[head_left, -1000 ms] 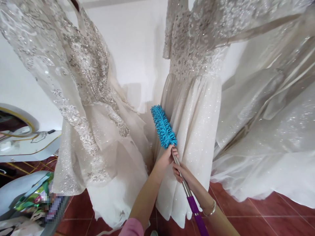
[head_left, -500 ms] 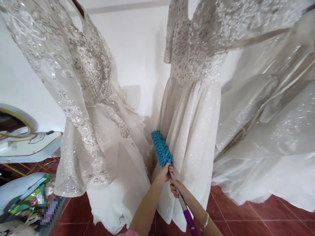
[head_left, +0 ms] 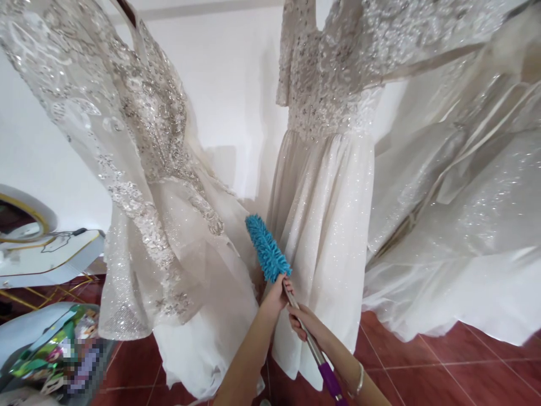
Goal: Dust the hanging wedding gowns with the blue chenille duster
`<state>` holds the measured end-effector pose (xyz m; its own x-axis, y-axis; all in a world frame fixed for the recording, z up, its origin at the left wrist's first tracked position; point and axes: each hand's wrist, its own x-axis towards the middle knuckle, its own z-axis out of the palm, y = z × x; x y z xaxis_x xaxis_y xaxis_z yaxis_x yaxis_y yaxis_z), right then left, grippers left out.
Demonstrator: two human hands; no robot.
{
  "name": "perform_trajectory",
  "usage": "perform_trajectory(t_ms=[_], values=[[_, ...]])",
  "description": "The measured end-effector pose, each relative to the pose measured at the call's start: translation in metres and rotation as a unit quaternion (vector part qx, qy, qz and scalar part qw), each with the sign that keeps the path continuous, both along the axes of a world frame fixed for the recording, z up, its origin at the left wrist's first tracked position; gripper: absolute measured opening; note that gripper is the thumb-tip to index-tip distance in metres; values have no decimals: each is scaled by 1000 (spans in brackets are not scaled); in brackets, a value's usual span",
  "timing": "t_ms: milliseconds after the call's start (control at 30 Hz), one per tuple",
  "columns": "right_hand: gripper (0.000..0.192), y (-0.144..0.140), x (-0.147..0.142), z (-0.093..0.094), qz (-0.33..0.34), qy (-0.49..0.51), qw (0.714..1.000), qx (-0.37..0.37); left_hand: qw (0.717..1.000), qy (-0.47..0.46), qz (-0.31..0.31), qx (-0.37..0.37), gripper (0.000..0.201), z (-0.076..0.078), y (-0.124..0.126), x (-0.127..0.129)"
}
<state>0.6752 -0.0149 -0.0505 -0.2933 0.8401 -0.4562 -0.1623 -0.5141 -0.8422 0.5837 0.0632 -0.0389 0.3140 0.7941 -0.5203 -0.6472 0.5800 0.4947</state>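
A duster (head_left: 267, 248) with a fluffy blue head, a metal pole and a purple grip slants up and to the left in front of me. My left hand (head_left: 279, 291) is wrapped round the pole just below the blue head. Lower on the same pole, my right hand (head_left: 303, 321) is closed too, its wrist wearing a bracelet. Behind the duster hangs a white gown (head_left: 325, 208) with a beaded bodice and a glittery pleated skirt. The blue head is in front of the gap between this gown and a long-sleeved beaded gown (head_left: 198, 265); I cannot tell whether it touches either.
More white gowns (head_left: 465, 225) hang at the right, with a ribbon trailing down. At the left stand a white table (head_left: 46, 262) with gold legs, a round gold-framed mirror (head_left: 40, 220) and a bin (head_left: 91, 389) of colourful items. Red tiles (head_left: 406, 352) cover the floor.
The duster and both hands have shifted slightly left and up, the blue head moving away from the middle gown's skirt toward the gap. The whole view has shifted a little too.
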Motion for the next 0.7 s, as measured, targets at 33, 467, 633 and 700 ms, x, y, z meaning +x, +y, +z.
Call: perform_trajectory(t_ms=[33,467,633,700], values=[[45,0,1,13,2,10,999,31,1000,2,0,22,41,19,2,1],[53,-3,38,121,-46,42,986,154,976,-44,-87,194,33,139,7,45],[53,5,39,91,-46,33,991,125,990,-25,-93,104,34,110,17,49],[54,9,38,75,-44,31,992,112,992,-19,-89,89,35,96,20,49]])
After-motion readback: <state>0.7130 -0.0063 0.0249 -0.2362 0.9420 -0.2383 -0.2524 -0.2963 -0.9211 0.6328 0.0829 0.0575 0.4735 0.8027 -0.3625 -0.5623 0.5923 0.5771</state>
